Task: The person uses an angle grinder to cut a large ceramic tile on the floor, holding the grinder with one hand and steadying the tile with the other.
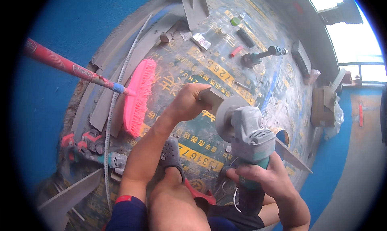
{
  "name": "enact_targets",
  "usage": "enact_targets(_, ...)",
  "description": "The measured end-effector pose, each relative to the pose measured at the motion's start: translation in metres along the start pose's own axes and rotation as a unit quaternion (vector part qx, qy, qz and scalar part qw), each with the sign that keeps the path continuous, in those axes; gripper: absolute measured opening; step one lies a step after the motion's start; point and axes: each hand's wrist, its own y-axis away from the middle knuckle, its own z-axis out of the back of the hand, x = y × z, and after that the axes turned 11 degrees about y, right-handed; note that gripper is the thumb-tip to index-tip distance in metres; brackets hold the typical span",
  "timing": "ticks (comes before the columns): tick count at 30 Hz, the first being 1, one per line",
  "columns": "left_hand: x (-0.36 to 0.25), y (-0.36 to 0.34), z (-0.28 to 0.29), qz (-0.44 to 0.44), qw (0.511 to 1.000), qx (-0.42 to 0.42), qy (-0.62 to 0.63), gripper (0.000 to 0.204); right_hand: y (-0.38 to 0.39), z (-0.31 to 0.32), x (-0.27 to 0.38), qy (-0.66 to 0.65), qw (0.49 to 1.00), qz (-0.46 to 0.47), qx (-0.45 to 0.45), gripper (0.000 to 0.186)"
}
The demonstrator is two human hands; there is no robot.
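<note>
My right hand (270, 176) is wrapped round the teal body of a dusty angle grinder (254, 138), in the middle right. A pale round disc (226, 119) sits on the grinder's head, facing left. With its fingers closed, my left hand (187, 104) grips a small grey tile piece (212, 96) by its left end. The tile's right end is right beside the disc's upper edge; whether they touch I cannot tell. Both hands are above the floor, beyond my bent knee.
A pink broom (137, 98) leans on the left beside a long perforated metal strip (121, 76). Red and teal power tools (94, 144) lie lower left. Another teal tool (258, 58) and a green-capped bottle (236, 20) lie farther off. A cardboard box (322, 110) stands right.
</note>
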Motion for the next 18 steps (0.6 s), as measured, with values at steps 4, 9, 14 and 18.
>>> enact_targets(4, -0.003, 0.001, 0.0, 0.001, 1.0, -0.003, 0.009, 0.008, 0.0, -0.005, 0.0, -0.011, 1.0, 0.012, -0.015, 0.053)
enact_targets(9, -0.005, 0.0, 0.0, -0.031, 0.999, -0.006, -0.008, 0.007, -0.006, -0.005, 0.016, 0.011, 0.998, 0.011, 0.061, 0.063)
enact_targets(14, -0.008, 0.001, -0.003, -0.045, 0.998, -0.009, 0.036, 0.011, -0.012, -0.011, 0.03, 0.033, 0.997, 0.016, 0.075, 0.064)
enact_targets(18, -0.005, 0.0, -0.001, -0.044, 0.999, -0.011, 0.005, 0.011, -0.009, -0.011, 0.03, 0.023, 0.998, -0.01, 0.059, 0.066)
